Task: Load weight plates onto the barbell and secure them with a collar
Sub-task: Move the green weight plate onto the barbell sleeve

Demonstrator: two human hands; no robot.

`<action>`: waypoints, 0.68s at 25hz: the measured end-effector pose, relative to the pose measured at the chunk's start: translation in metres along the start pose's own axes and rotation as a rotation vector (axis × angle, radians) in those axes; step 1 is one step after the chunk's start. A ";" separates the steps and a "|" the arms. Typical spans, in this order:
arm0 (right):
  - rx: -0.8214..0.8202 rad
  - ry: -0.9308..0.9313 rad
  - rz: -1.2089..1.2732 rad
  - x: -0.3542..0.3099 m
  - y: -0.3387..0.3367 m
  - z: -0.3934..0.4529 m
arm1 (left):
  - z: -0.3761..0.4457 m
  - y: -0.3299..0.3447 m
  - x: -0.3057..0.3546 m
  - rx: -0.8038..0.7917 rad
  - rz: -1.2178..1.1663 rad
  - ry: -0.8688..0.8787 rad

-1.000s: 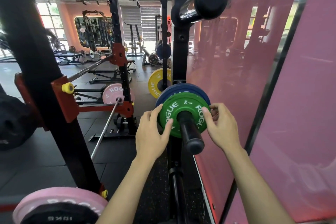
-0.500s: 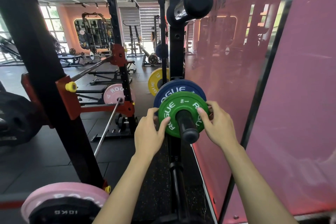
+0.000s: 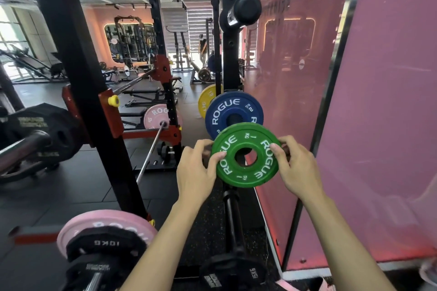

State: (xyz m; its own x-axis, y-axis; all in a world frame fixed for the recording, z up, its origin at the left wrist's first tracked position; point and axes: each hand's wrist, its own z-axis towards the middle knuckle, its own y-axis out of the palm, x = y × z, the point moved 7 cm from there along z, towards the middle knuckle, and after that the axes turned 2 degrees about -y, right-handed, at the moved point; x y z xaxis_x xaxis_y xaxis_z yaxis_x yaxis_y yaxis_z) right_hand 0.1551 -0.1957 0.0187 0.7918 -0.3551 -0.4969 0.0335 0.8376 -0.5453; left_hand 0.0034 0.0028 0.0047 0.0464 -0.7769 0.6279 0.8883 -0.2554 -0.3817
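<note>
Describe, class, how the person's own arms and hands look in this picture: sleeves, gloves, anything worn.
Both forearms are bare right down to the lower edge of the picture; no sleeve or cuff shows. The left hand and the right hand wear no gloves, wraps or straps. No watch, bracelet or ring is visible on either wrist or on the fingers that show. The fingernails are short and unpainted.

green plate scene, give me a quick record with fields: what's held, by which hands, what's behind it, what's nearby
held item: green plate, marked ROGUE and 1 KG, off the storage peg, centre hole empty
left hand: left hand grips the plate's left edge, thumb on its face
right hand: right hand grips the right edge, thumb on its face
behind it: blue plate, marked 2 KG, on the rack upright
further back: yellow plate
lower left: pink plate with a black 10KG plate in front of it
right side: pink wall panel
</note>
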 end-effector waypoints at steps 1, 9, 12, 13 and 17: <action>0.002 0.009 0.019 -0.003 -0.007 -0.008 | -0.006 -0.007 0.008 0.000 -0.003 0.014; 0.146 0.011 0.060 -0.072 -0.048 -0.064 | -0.039 -0.085 0.049 0.022 -0.014 0.126; 0.124 0.018 0.064 -0.109 -0.037 -0.087 | -0.057 -0.128 0.036 0.021 -0.024 0.128; 0.112 0.018 0.070 -0.123 -0.031 -0.095 | -0.063 -0.143 0.029 0.017 -0.023 0.121; 0.063 -0.016 0.074 -0.204 0.015 -0.135 | -0.090 -0.238 -0.019 0.064 0.032 0.091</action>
State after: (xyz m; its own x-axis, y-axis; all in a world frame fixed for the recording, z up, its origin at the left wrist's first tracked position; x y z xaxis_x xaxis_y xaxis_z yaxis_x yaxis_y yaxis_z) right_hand -0.0879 -0.1666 0.0203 0.8034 -0.2846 -0.5231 0.0124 0.8862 -0.4632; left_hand -0.2502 0.0269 0.0224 0.0362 -0.8339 0.5507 0.9147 -0.1944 -0.3544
